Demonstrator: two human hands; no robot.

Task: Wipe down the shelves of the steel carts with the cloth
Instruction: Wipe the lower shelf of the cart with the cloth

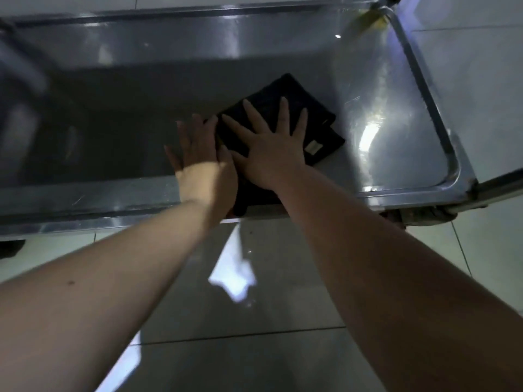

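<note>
A dark folded cloth (285, 106) with a small pale label lies flat on the low steel cart shelf (396, 131), right of the shelf's middle. My right hand (268, 145) lies flat on the cloth with its fingers spread, pressing it onto the steel. My left hand (198, 157) rests flat beside it, fingers extended, touching the cloth's left edge and partly on the bare shelf. Neither hand curls around the cloth. The shelf's left half is in deep shadow.
The shelf has a raised rim (441, 131) along its right and near edges, with a cart post at the near right corner (472, 188). An upper steel shelf edge (169, 38) runs across the top. Glossy grey floor tiles (254, 335) lie below my arms.
</note>
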